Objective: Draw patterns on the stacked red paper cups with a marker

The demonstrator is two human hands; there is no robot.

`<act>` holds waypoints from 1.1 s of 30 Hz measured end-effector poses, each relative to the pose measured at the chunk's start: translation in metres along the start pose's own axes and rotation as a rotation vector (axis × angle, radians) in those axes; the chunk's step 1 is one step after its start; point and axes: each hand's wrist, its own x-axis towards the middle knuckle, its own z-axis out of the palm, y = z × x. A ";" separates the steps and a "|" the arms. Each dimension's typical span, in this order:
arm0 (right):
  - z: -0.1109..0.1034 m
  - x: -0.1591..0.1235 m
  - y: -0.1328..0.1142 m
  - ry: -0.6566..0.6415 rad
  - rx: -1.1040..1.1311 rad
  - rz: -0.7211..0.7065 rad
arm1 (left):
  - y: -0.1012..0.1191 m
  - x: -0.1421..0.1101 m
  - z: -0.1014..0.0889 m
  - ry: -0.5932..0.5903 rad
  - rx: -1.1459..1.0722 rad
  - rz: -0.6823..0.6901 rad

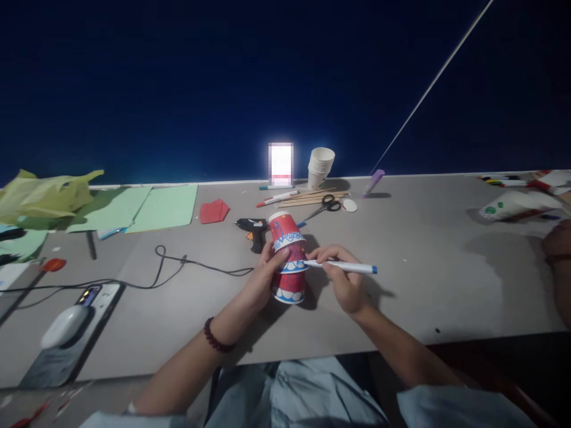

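Note:
A stack of red paper cups (289,228) with blue and white painted rims stands in front of me, leaning slightly. My left hand (266,276) is wrapped round its left side at the middle cup. In my right hand (345,279) is a white marker (354,267) with a blue end, pinched between thumb and fingers. Its tip meets the right edge of the middle cup's rim. Just behind the stack lies a black glue gun (256,230), its cord (209,264) running off to the left.
Scissors (329,204), wooden sticks (307,199), a red paper piece (214,211) and stacked white cups (320,166) lie toward the back. Green sheets (165,205) and a yellow bag (40,196) are at left, a phone (66,345) nearer. Another person's arm (559,267) rests at right.

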 end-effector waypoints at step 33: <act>0.000 0.001 -0.003 0.008 -0.152 -0.069 | -0.007 0.004 -0.006 0.023 0.014 -0.008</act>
